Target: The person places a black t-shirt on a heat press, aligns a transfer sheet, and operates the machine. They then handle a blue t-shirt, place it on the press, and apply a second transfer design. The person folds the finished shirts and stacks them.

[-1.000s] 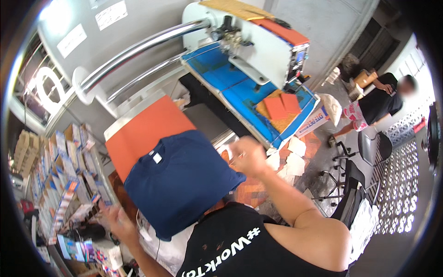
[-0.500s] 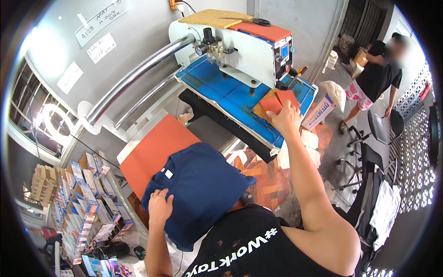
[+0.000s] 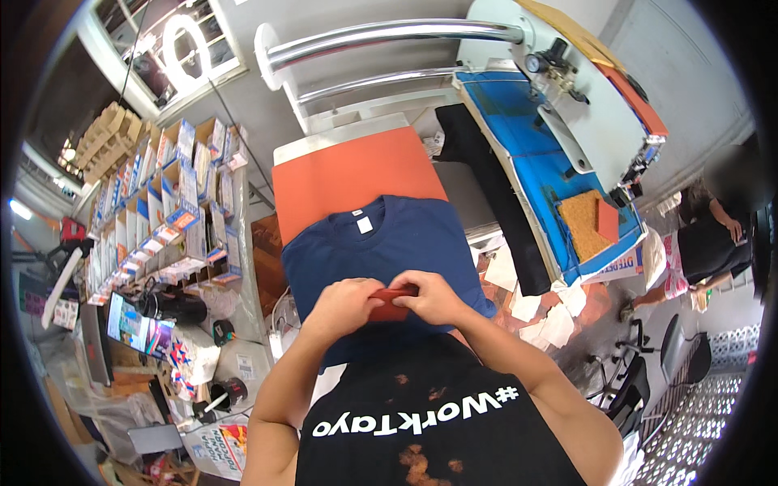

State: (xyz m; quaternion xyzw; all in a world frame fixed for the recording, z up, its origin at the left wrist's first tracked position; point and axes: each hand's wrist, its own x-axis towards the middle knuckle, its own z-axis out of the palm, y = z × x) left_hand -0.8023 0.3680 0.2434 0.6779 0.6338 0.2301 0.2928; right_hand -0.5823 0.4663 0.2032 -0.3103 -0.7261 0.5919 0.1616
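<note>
My left hand (image 3: 345, 306) and my right hand (image 3: 433, 298) are close together, fingers pinched on a small red-orange pad (image 3: 391, 309) between them. It looks like the orange rubbery sheet underneath. Below my hands a navy T-shirt (image 3: 397, 243) lies spread, its collar and white neck tag facing away from me. The shirt covers the near part of an orange press bed (image 3: 348, 178). To the right, the heat press has a blue upper plate (image 3: 506, 138). On that plate rest a tan square pad (image 3: 582, 228) and another small red-orange piece (image 3: 607, 220).
Chrome rails (image 3: 397, 47) run behind the bed. Cardboard boxes of flat packets (image 3: 158, 202) stand at left, above a lit screen (image 3: 139, 326). Paper scraps (image 3: 539, 312) litter the floor at right, near an office chair (image 3: 673, 348) and another person (image 3: 713, 251).
My right hand has left the blue plate with a small red-orange pad and come over the shirt. My left hand has moved from the shirt's left side to meet it. The view has turned left.
</note>
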